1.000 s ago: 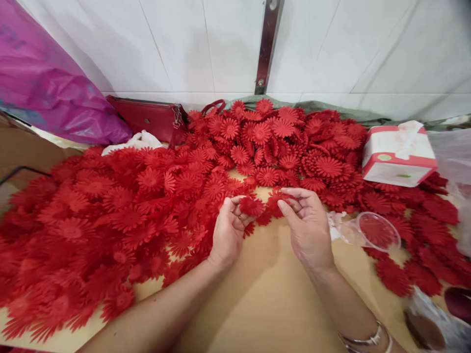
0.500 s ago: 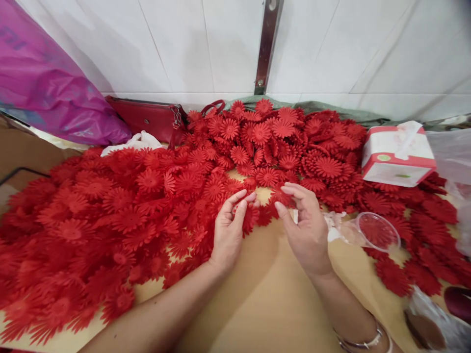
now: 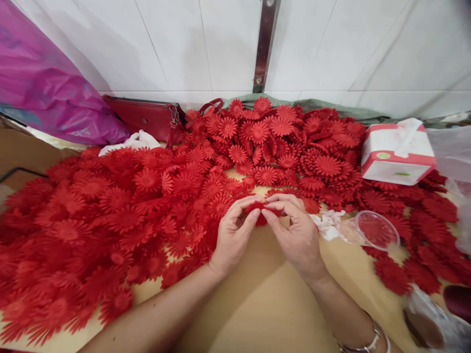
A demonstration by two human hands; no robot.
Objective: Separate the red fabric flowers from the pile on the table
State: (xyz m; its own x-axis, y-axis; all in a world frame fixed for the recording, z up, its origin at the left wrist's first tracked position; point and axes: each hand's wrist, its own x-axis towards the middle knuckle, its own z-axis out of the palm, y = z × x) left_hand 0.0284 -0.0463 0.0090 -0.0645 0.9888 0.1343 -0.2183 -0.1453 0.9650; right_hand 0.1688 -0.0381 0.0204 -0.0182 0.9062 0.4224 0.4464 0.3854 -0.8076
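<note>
A red artificial flower piece [image 3: 254,206] is pinched between both hands above the table, thumbs on the near side. My left hand [image 3: 233,238] grips it from the left, fingers curled behind. From the other side my right hand [image 3: 296,240] closes on it too, and the two thumb tips almost meet. The fingers hide most of the piece. To the left spreads a wide heap of loose red flower pieces [image 3: 114,201]. Behind the hands, denser stacks of red flowers [image 3: 283,127] lie against the wall.
A tissue box [image 3: 399,154] rests on flowers at the right. Near it are a clear plastic cup [image 3: 377,230] and crumpled white tissue [image 3: 329,223]. A red purse [image 3: 143,120] and a purple bag [image 3: 55,78] stand at the back left. Bare tabletop [image 3: 265,294] shows in front.
Both hands have come together from apart. The fingers have closed, and a red flower piece is now pinched between them.
</note>
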